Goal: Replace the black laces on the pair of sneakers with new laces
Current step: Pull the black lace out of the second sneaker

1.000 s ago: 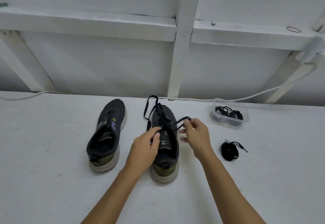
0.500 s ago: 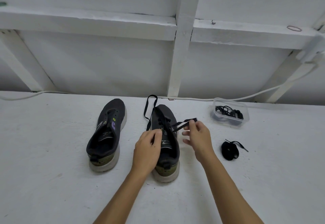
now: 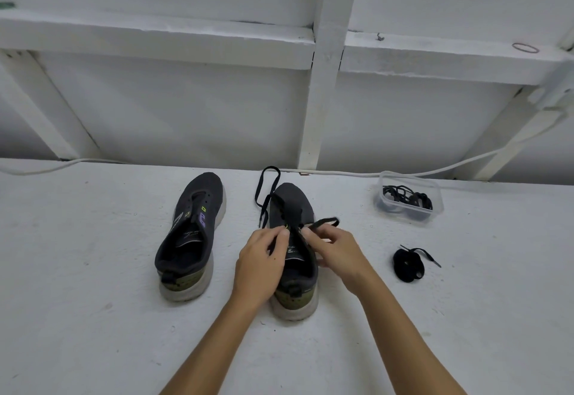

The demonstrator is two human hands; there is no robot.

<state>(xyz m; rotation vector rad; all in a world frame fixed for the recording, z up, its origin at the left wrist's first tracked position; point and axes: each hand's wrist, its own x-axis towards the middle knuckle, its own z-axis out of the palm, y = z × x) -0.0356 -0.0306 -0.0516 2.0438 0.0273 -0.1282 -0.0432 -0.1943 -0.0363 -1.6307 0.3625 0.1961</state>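
Head view shows the black lace (image 3: pixel 323 224) on the right sneaker (image 3: pixel 295 239), mid-table beside its laceless mate (image 3: pixel 189 236); its right end, held out to the side half a second ago, is now drawn in to the eyelets. Right hand (image 3: pixel 335 252) pinches that end while left hand (image 3: pixel 261 264) pinches lace at the tongue (threading seems underway). A coiled lace (image 3: pixel 407 265) and a tub of laces (image 3: pixel 409 200) lie right.

Both hands (image 3: pixel 261 262) (image 3: pixel 337 252) prob. pinching lace (image 3: pixel 323 224) on rt sneaker (image 3: pixel 293 205).

Both hands (image 3: pixel 261 264) are covering the right sneaker's (image 3: pixel 292 208) eyelets, hiding where the lace (image 3: pixel 323 223) is threading; both forearms are running off the bottom edge.
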